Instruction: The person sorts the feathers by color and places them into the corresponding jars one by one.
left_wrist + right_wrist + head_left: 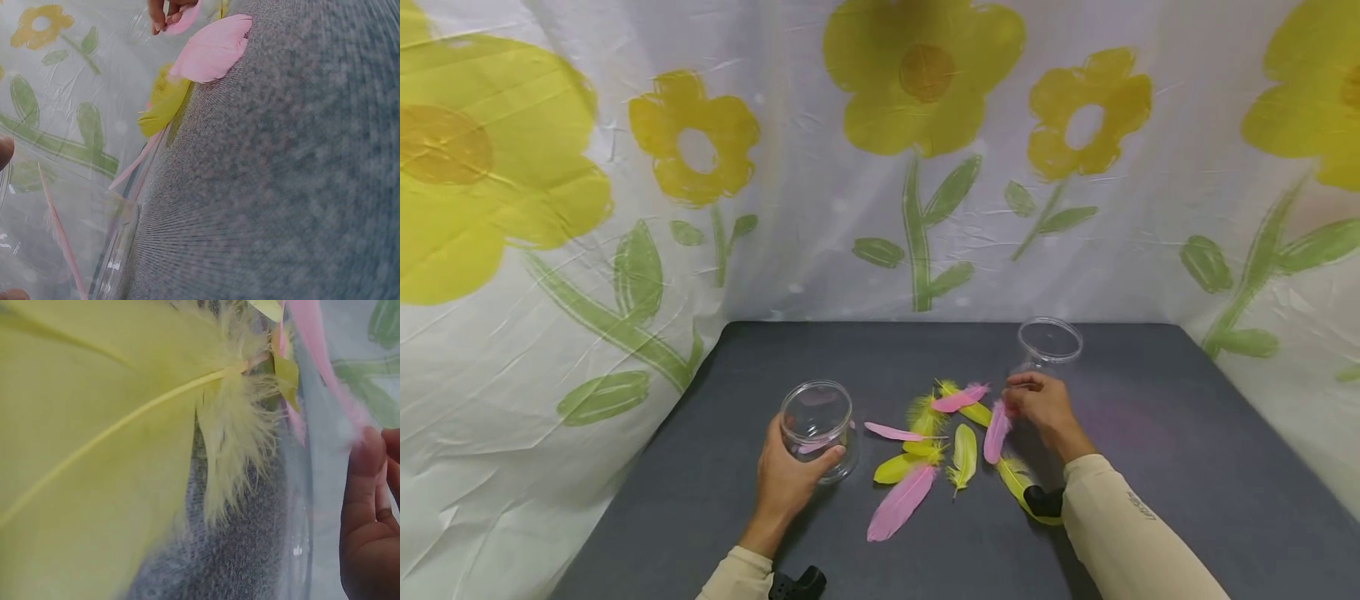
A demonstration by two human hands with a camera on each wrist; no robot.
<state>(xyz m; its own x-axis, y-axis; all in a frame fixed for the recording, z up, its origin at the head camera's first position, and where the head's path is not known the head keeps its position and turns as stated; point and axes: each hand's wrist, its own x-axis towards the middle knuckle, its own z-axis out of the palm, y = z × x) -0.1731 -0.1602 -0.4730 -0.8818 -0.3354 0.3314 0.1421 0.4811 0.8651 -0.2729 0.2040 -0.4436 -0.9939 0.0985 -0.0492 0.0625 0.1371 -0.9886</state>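
Note:
My left hand (784,477) grips a clear jar (851,414) that stands on the left part of the table, thumb across its near side. A pink feather (59,234) leans inside that jar. On the other side, my right hand (1047,408) pinches one end of a pink feather (997,432) between thumb and fingers, its vane hanging down. Just behind this hand stands a second clear jar (1051,359), its lower part partly hidden. Between the hands lie loose feathers, among them a large pink feather (902,502) and a yellow feather (965,454).
The dark grey table (715,517) ends at a pale curtain (805,208) printed with yellow flowers. Another yellow feather (1015,479) lies partly under the right wrist's black strap device (1043,501). Further pink (961,398) and yellow feathers overlap toward the back.

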